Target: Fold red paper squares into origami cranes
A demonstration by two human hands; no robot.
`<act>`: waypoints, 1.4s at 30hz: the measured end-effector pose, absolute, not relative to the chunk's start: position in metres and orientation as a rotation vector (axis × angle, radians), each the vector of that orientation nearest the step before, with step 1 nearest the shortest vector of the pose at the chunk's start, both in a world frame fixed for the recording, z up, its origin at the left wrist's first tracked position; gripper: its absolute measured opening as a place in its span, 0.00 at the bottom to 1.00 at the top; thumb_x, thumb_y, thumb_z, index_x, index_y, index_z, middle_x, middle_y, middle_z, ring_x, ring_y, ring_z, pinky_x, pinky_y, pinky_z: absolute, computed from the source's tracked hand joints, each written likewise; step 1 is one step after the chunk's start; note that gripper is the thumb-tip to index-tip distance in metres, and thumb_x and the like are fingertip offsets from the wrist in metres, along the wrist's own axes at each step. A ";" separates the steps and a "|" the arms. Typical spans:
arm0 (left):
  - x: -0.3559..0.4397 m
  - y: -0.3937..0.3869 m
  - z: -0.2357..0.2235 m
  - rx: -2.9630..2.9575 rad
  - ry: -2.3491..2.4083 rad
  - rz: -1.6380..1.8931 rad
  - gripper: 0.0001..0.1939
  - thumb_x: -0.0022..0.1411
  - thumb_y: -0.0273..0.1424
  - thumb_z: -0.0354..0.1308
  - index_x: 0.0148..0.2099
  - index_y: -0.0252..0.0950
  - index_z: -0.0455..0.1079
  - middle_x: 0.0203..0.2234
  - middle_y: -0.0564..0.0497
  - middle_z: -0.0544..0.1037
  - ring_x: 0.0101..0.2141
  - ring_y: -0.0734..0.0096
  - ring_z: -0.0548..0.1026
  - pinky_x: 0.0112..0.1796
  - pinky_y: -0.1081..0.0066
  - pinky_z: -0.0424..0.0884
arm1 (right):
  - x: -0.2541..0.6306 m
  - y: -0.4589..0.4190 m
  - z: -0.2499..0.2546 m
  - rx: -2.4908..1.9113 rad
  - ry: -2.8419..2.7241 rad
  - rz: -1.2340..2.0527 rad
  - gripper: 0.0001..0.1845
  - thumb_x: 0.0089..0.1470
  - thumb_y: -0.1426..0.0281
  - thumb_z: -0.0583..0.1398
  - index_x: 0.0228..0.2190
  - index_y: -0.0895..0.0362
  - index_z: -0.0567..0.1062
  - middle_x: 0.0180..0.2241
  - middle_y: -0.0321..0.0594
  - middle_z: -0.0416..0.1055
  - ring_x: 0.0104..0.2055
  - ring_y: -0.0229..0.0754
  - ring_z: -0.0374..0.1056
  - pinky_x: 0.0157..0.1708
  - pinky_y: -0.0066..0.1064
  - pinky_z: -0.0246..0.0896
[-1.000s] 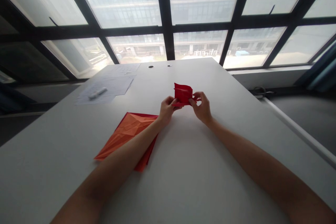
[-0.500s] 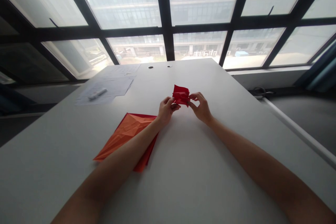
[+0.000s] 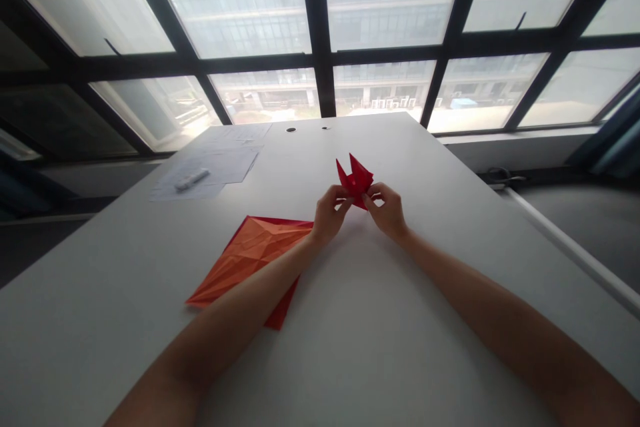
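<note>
Behind left forearm (image 3: 250, 308), orange sheet (image 3: 250, 247) part-hidden; hands (image 3: 390, 213) hold red paper (image 3: 359, 185).

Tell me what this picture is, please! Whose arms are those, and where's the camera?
There's no robot here, just a person's bare arms. The camera sits on that person's head, looking forward and down, so you see almost what they see. The left hand and right hand hold folded red paper with two points sticking up. On the white table lies creased orange paper, partly hidden by an arm. Farther off are white papers, with a small whitish thing too blurry to name.
</note>
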State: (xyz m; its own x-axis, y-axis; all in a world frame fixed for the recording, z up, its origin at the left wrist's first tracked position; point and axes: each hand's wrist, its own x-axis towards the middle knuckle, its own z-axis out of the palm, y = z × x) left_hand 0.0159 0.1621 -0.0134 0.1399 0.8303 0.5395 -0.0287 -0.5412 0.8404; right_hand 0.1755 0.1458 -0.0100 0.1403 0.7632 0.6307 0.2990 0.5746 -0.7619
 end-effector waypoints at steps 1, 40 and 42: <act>0.016 0.162 -0.014 1.680 0.771 1.526 0.09 0.60 0.32 0.63 0.41 0.38 0.67 0.35 0.51 0.76 0.38 0.69 0.77 0.41 0.66 0.74 | 0.174 0.145 -0.010 -0.953 -1.463 0.442 0.03 0.52 0.70 0.61 0.27 0.54 0.71 0.29 0.36 0.72 0.31 0.40 0.68 0.34 0.34 0.69; 0.018 0.157 -0.006 1.393 0.749 1.383 0.13 0.48 0.38 0.72 0.33 0.35 0.77 0.30 0.49 0.81 0.33 0.65 0.79 0.43 0.59 0.76 | 0.178 0.141 -0.004 -1.232 -1.611 -0.132 0.09 0.61 0.65 0.58 0.42 0.53 0.75 0.41 0.47 0.73 0.44 0.51 0.68 0.47 0.44 0.62; 0.018 0.158 -0.006 1.386 0.778 1.399 0.13 0.48 0.37 0.72 0.33 0.35 0.77 0.28 0.51 0.81 0.32 0.65 0.79 0.42 0.59 0.77 | 0.178 0.142 -0.005 -1.211 -1.571 -0.052 0.10 0.62 0.66 0.55 0.41 0.53 0.76 0.39 0.46 0.74 0.41 0.49 0.69 0.45 0.42 0.64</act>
